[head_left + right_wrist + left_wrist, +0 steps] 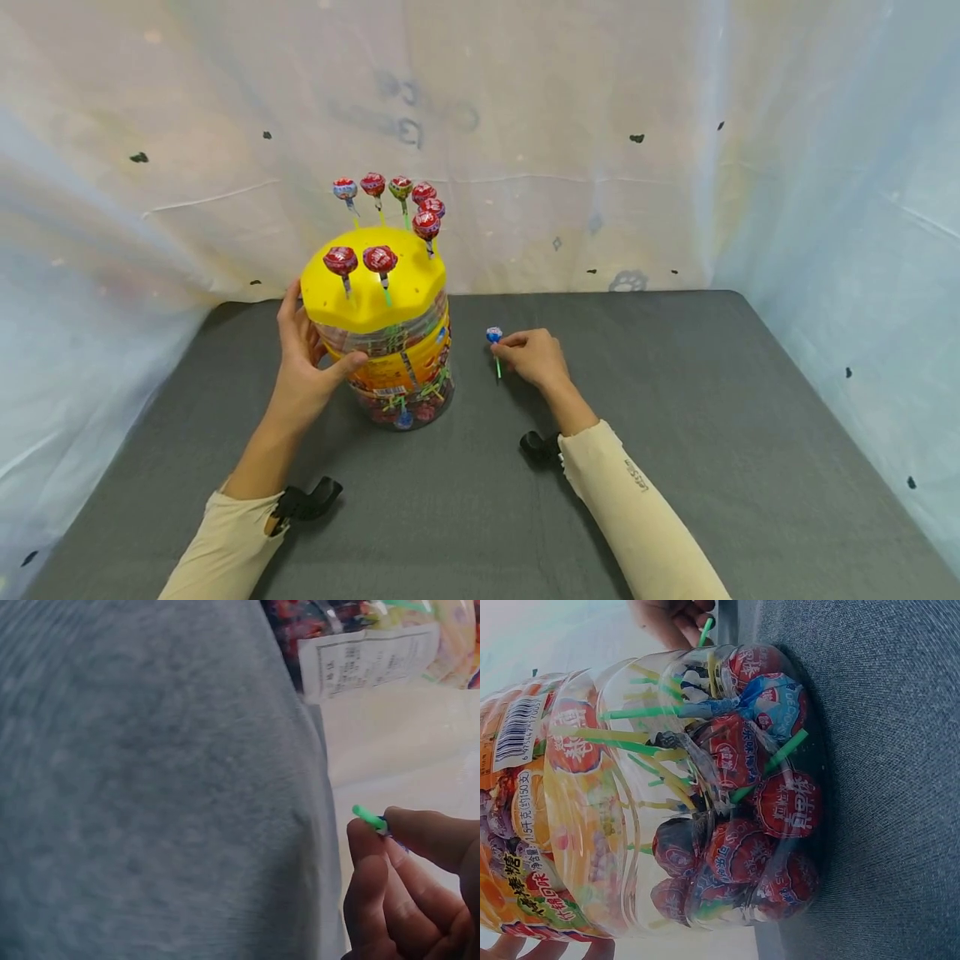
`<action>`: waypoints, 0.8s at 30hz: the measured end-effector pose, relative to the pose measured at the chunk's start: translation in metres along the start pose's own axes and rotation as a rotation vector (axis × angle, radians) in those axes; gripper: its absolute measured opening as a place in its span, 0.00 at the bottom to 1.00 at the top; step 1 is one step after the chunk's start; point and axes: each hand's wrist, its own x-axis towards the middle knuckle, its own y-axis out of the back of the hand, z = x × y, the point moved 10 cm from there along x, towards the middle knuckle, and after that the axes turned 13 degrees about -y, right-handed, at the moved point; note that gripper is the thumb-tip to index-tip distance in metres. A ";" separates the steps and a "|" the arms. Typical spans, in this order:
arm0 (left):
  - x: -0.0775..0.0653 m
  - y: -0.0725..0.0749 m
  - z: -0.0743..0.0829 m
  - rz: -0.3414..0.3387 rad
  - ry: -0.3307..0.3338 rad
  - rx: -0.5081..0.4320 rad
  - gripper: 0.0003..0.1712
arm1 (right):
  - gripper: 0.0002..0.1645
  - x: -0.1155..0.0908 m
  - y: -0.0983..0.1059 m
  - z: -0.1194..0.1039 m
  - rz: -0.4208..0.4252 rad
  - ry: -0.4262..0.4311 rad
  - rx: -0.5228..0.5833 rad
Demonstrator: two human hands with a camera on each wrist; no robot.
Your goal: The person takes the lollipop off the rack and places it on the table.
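A clear jar (405, 404) with a yellow lid (360, 304) stands upright on the table, left of the middle. Lollipops fill its bottom, their red and blue wrappers showing in the left wrist view. Several more lollipops (379, 260) stick up out of the lid, sticks down. My left hand (307, 362) grips the jar's left side just below the lid, thumb across the front and fingers round the back. To the right of the jar, my right hand (536, 357) pinches a blue-wrapped lollipop (494, 334) between thumb and fingertips, its green stick (367, 817) pointing down.
The dark grey table (675, 400) has its back edge close to a pale sheet wall (525, 233) with dark spots. Similar sheeting (840, 250) hangs on the right and left. Black wrist mounts (307, 500) sit below both hands.
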 end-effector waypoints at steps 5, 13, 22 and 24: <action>0.000 0.000 0.001 -0.004 -0.011 0.000 0.59 | 0.13 0.002 -0.005 0.006 0.010 -0.003 -0.031; -0.001 0.002 0.002 0.004 -0.015 -0.007 0.59 | 0.13 0.003 -0.007 0.008 0.044 -0.017 -0.086; -0.001 0.003 0.001 0.014 0.008 0.011 0.59 | 0.12 0.002 -0.008 0.008 0.067 -0.029 -0.120; -0.001 0.003 0.001 0.015 0.011 0.008 0.59 | 0.13 0.001 -0.008 0.009 0.069 -0.037 -0.125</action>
